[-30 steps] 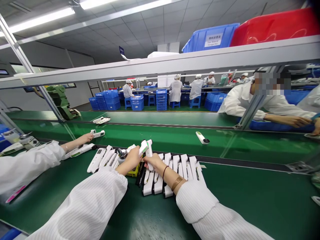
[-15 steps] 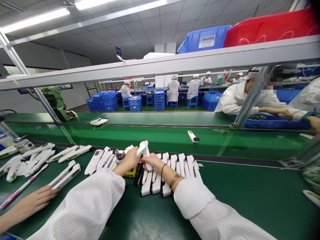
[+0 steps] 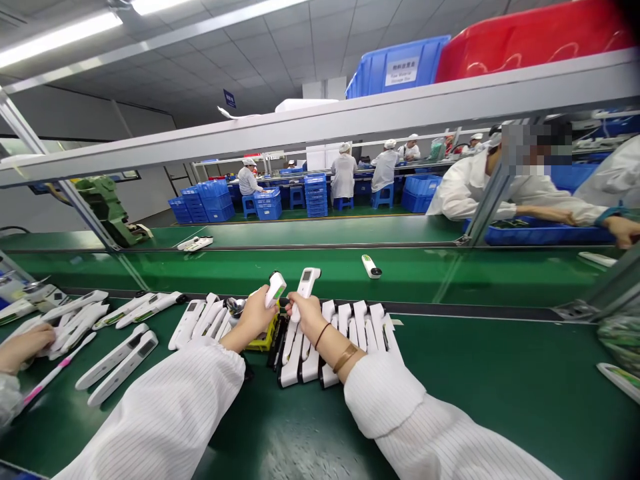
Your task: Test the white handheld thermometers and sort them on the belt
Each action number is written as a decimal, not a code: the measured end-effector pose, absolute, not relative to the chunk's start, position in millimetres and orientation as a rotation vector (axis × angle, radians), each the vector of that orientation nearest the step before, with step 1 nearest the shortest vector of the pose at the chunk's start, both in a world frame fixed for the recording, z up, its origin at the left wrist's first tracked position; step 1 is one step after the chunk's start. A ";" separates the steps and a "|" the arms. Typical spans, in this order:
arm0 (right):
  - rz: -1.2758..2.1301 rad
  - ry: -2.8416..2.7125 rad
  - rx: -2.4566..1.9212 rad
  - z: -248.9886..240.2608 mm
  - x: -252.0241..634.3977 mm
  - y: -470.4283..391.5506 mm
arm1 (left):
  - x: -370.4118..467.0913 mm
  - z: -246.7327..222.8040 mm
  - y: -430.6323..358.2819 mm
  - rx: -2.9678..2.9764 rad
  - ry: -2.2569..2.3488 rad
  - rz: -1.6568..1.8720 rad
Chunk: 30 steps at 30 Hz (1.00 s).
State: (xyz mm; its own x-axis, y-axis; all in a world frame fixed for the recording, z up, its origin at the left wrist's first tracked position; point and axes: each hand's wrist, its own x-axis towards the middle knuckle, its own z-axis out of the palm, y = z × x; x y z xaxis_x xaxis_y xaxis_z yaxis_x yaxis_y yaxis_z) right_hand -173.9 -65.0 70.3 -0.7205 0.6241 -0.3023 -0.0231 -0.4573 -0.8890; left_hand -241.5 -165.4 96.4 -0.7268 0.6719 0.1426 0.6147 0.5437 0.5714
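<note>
Left hand (image 3: pixel 255 313) fingers clamped on white thermometer (image 3: pixel 275 289), raised above surface (image 3: pixel 475 373). Right hand (image 3: pixel 303 317) grips second thermometer (image 3: pixel 306 283) just beside, both long axes upright, heads probably facing away.

Blue bins (image 3: pixel 206 200) behind green conveyor (image 3: pixel 450 277)

An electronics assembly factory — long green conveyor belt (image 3: pixel 320 272) running btwn work benches, rows of identical white handheld thermometers (image 3: pixel 345 333) laid out, stacked blue crates (image 3: pixel 207 200) on the floor, blue and red bins (image 3: pixel 395 67) on an overhead shelf, workers in white coats & caps (image 3: pixel 344 175) seated at further lines — strip lighting above.
</note>
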 end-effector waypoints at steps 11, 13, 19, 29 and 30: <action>2.199 -1.307 -0.121 128.6 -76.7 -59.4 | -186.6 144.4 -161.1 1.095 1.878 1.714; 2.149 -1.339 -0.081 133.3 -66.9 -62.3 | -166.3 156.2 -162.5 1.093 1.799 1.744; 2.138 -1.162 -0.125 141.0 -43.6 -53.7 | -134.8 176.9 -159.9 1.032 1.812 1.755; 2.152 -1.302 -0.089 131.7 12.5 -25.7 | -86.6 186.6 -123.6 1.331 1.794 1.609; 2.126 -1.347 -0.059 130.0 17.8 -23.8 | -80.5 186.2 -117.7 1.352 1.769 1.593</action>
State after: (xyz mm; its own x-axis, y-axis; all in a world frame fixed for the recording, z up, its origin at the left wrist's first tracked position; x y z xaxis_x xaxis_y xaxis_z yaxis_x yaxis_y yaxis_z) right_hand 17.8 -23.8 130.0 -0.8104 0.5163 0.2770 -0.4709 -0.2927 -0.8322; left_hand -80.5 -117.7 186.2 -0.4517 0.8411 0.2976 0.3835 -0.1181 0.9159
